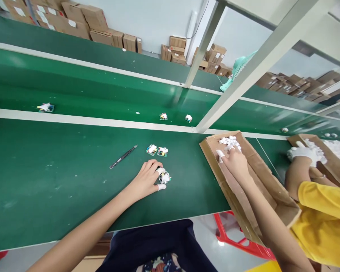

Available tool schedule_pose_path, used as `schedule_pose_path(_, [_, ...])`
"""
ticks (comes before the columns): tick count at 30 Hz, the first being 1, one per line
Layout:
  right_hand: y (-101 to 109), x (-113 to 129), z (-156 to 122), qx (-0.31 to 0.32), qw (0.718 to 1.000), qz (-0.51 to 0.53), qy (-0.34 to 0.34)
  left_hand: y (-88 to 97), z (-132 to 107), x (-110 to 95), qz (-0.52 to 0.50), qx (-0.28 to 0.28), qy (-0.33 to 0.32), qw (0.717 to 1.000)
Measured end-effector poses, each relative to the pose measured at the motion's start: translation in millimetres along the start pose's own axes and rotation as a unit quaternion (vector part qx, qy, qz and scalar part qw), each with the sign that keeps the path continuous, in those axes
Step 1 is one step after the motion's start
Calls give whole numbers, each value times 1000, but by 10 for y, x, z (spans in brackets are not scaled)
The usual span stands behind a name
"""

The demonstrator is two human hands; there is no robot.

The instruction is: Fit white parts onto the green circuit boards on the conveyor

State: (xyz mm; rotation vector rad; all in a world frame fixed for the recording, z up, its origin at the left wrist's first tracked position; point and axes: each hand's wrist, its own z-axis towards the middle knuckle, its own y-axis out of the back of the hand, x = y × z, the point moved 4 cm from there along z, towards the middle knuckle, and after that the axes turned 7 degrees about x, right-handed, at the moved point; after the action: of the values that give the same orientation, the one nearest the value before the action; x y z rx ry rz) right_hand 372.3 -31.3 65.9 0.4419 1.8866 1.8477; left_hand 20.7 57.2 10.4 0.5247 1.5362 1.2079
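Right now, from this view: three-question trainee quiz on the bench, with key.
1. What tool lies on the green conveyor belt, to the left of the left hand?
2. True or false: the right hand reaches into the cardboard tray.
3. The co-worker's hand is: A) bare, B) in a white glove, C) in a blue glove.

Key: 1. Tweezers. 2. True. 3. B.

Green conveyor belt spans between the left hand and the right hand, up to the brown cardboard tray's raised wall; slim black tweezers lie beyond the left hand.
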Motion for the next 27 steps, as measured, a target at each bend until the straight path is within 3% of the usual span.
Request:
schedule_pose_path(3, [-101, -26, -3, 70, 995, -67, -38, 8, 14, 13, 5, 9, 12, 1000])
schedule_pose_path(7, [-227, 2, -13, 159, 984, -81, -23, 10, -2, -9, -27, 45, 8, 999])
schedule_pose_path(10, [-294, -15, -2, 166, 982, -89, -8, 13, -9, -50, -31, 72, -5, 997])
schedule_pose_path(14, [-356, -78, 23, 174, 980, -91, 38, 25, -6, -70, -18, 68, -9, 997])
schedule_pose_path(20, [-337, -98, 37, 191, 969, 35, 150, 18, -17, -73, -12, 59, -16, 998])
schedule_pose_path(27, [-257, -72, -42, 172, 967, 65, 178, 22, 7, -113, -33, 72, -15, 997])
